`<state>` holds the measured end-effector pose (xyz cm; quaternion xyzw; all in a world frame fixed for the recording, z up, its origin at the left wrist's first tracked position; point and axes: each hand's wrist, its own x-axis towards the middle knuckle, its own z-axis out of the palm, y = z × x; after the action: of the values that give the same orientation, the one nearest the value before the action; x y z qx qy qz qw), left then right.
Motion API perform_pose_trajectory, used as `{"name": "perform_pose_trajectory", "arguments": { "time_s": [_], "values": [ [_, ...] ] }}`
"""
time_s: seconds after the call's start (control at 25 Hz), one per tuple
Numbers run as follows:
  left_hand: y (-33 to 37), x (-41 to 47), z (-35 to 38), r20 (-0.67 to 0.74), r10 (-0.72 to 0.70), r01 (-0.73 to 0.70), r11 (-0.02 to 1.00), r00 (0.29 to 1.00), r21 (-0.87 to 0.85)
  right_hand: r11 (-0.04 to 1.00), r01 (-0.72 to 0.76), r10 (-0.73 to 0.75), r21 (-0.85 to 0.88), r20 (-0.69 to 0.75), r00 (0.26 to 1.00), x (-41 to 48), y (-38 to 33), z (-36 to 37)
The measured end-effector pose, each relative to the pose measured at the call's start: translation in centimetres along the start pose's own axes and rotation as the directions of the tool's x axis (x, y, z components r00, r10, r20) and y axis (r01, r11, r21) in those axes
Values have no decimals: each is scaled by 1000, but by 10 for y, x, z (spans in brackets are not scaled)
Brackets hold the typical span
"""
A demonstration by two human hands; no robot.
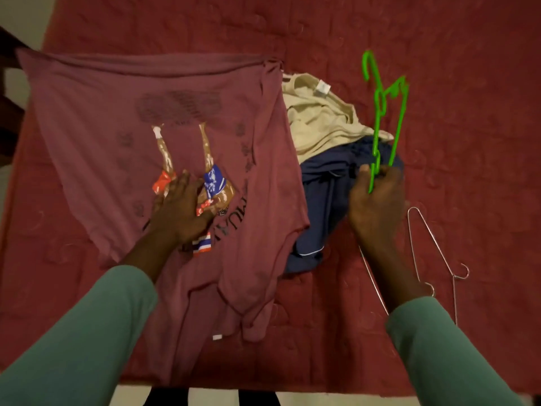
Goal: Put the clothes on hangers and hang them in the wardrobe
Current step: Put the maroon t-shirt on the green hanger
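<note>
The right hand [377,200] grips the green plastic hanger [376,124] by one end, long axis pointing away from the person. The maroon T-shirt [87,118] lies spread to its left on the red bedspread [439,39] — the left hand [181,206] rests on it, fingers straight.

One maroon T-shirt [123,118], one beige garment [319,121], one navy garment [322,194], one green hanger [377,124], seemingly two wire hangers [433,240]
</note>
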<state>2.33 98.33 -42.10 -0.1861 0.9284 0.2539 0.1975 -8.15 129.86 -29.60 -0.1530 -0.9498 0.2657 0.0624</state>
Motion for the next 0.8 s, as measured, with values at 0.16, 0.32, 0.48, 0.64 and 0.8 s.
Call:
{"name": "perform_pose_trajectory", "arguments": {
  "time_s": [0.16,0.32,0.48,0.64,0.8],
  "values": [
    [51,-73,1,-172,-127,-39,684,977,-728,948,309,-309,72,-14,951,-114,-7,-11],
    [57,-156,1,-49,-309,-42,30,950,-999,783,621,-600,-40,215,771,-213,3,12],
    [-9,-224,-11,-734,-230,-225,857,639,-464,655,752,-687,-66,361,630,-276,33,37],
    [-73,-248,-14,-294,461,-341,860,837,379,565,825,-751,-14,405,522,-311,51,47],
    [-117,-232,-9,48,539,-490,719,841,493,527,846,-788,83,420,450,-316,63,60]
  ]
}}
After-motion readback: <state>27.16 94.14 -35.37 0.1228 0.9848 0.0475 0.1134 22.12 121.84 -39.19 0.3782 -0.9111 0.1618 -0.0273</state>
